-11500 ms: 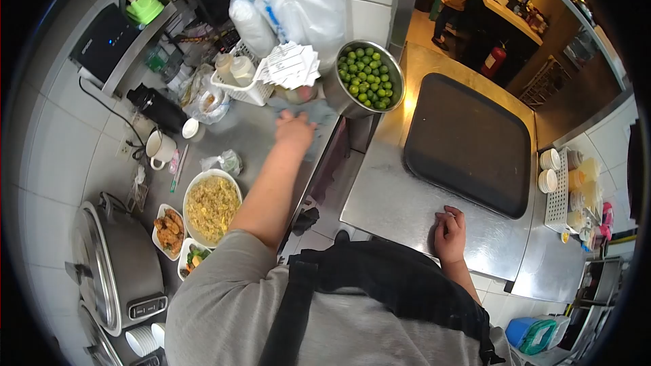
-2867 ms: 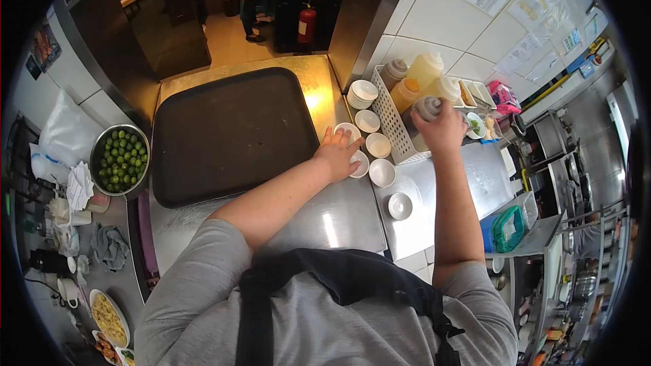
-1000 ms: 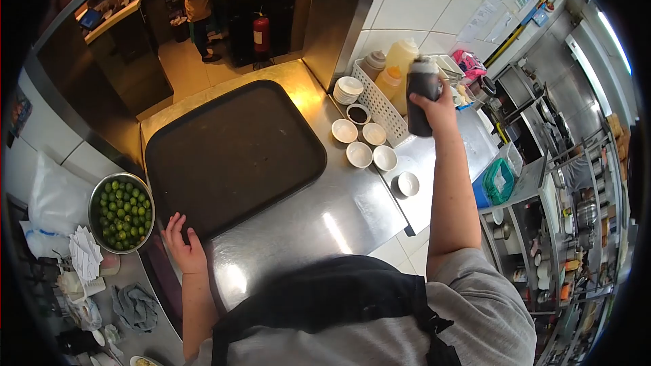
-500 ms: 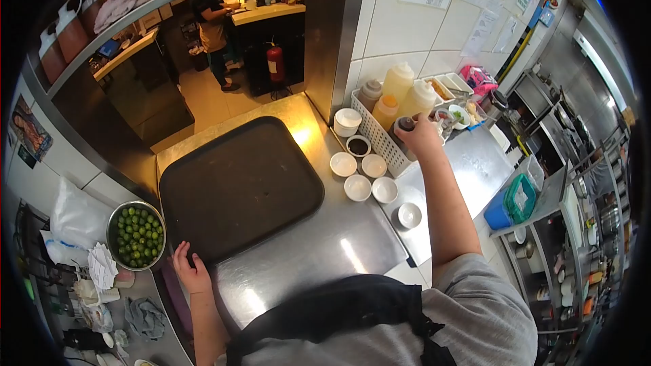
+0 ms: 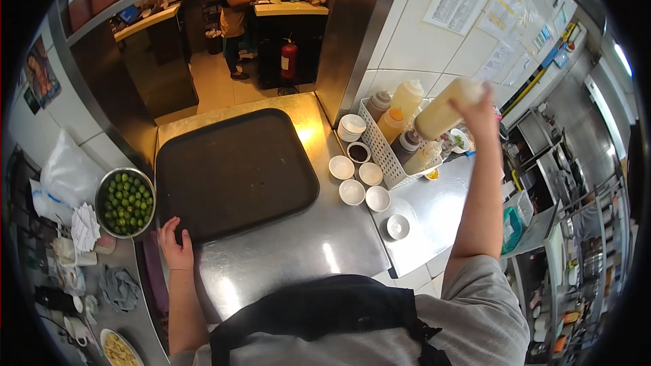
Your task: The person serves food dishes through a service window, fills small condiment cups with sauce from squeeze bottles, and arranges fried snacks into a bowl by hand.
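Note:
My right hand grips a large squeeze bottle of pale, cream-coloured sauce, lifted and tilted above the white basket. Still in the basket stand several other squeeze bottles, among them a yellow one, an orange one and a dark-capped one. Fingers apart and holding nothing, my left hand rests by the near left corner of the dark tray. Left of the basket are small white cups, one of them a cup of dark sauce. A single white cup stands nearer me.
A steel bowl of green limes is left of the tray. Lower left lie a grey cloth and a dish of food. Through the opening, another person stands at a counter near a fire extinguisher. Shelves line the right.
My right hand has let go of the dark-capped bottle and raised the cream-coloured one out of the basket. My left hand stays near the tray corner. The view has shifted slightly.

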{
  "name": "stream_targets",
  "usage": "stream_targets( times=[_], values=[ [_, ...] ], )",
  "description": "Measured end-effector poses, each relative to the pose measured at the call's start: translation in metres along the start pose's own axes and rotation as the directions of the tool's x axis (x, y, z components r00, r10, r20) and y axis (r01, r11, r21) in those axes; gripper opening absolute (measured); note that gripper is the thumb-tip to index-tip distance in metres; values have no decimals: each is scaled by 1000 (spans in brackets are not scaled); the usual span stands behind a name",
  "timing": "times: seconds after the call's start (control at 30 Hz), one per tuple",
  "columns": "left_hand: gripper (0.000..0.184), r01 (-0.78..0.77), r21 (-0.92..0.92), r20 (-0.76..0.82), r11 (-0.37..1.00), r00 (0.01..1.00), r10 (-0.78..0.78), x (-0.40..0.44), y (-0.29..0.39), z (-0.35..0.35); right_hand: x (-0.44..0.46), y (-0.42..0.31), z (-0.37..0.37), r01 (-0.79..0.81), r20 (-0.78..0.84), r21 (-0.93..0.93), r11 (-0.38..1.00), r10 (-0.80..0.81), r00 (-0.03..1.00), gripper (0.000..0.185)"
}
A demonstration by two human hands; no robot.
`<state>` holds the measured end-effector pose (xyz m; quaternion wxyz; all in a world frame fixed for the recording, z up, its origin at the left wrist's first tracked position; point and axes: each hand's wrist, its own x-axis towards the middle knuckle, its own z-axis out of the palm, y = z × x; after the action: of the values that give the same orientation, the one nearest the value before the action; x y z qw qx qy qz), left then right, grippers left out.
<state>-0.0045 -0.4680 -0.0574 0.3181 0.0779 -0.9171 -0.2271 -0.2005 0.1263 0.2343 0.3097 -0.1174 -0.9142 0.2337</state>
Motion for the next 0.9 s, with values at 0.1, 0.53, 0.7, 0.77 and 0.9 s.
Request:
stream_targets(
  times=[0.1, 0.53, 0.7, 0.77, 0.9],
  values=[
    [30, 31, -70, 8, 997, 999, -31, -2, -3, 1, 6, -26, -28, 183, -151, 388, 903, -134, 979, 99],
    [29, 35, -134, -26, 990, 999, -39, 0, -5, 0, -115, -62, 61, 770, 735, -618, 158, -230, 638, 76],
    [28, 59, -169, -26, 984, 998, -64, 0, -4, -3, -136, -69, 92, 863, 879, -475, -173, -134, 457, 66],
    [28, 68, -172, -27, 983, 997, -74, -1, -5, -4, -139, -66, 103, 869, 894, -446, -212, -141, 425, 65],
    [28, 64, -235, -28, 970, 997, -73, 0, -7, -3, -144, -65, 117, 881, 914, -405, -243, -81, 398, 53]
  ],
)
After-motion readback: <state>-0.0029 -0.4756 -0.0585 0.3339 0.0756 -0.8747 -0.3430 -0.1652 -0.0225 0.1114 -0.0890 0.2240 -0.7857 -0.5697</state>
